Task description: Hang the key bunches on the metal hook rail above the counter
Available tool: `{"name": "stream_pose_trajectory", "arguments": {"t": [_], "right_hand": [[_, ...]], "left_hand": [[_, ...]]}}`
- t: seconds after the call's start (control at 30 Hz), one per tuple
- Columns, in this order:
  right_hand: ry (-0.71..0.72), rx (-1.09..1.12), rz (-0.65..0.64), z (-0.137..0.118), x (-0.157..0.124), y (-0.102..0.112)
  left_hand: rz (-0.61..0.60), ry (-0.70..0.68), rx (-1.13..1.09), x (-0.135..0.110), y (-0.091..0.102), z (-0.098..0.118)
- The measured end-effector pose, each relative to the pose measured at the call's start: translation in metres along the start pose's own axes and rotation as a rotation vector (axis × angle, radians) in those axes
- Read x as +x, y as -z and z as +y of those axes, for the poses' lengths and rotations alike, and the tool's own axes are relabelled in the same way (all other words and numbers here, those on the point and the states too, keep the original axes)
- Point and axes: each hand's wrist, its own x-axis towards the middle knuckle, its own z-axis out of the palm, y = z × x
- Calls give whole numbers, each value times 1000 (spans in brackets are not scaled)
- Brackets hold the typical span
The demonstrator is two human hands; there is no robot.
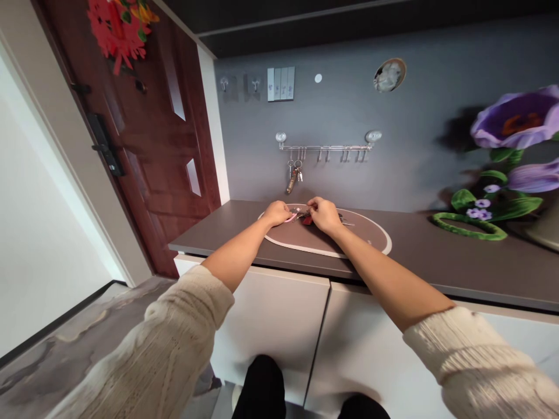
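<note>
My left hand (pixel 276 214) rests on the oval mat (pixel 279 238), its fingers closed on a pink strap (pixel 290 219) beside some small metal keys. My right hand (pixel 324 215) is just to the right, thumb and fingers pinched together at a bunch of keys. A dark red tag (pixel 307 220) shows under its fingers. More metal pieces lie on the mat to the right, partly covered by this hand. On the wall rail (pixel 325 148) above hang keys (pixel 299 173) and a brown strap with lettering (pixel 291 181).
The dark countertop (pixel 227 227) tops white cabinets (pixel 271 314). Clear hooks line the rail, and two more hooks are on the wall at left. Purple artificial flowers (pixel 515 125) with a green base stand at right. A dark red door (pixel 152 145) is at left.
</note>
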Motion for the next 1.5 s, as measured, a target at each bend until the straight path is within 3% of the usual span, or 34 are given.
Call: {"name": "stream_pose_trajectory", "arguments": {"t": [0.27,0.47,0.7,1.2,1.5], "right_hand": [[6,16,19,2,2,-1],[6,17,33,4,2,-1],[-11,13,11,5,3,-2],[-43,-8,-5,2,2,-1],[97,94,104,-5,0,2]], "left_hand": [[-21,0,44,-2,5,2],[-14,-138,316,-1,5,0],[112,-75,418,0,8,-4],[334,-41,88,4,15,2],[337,-65,-244,1,17,13]]}}
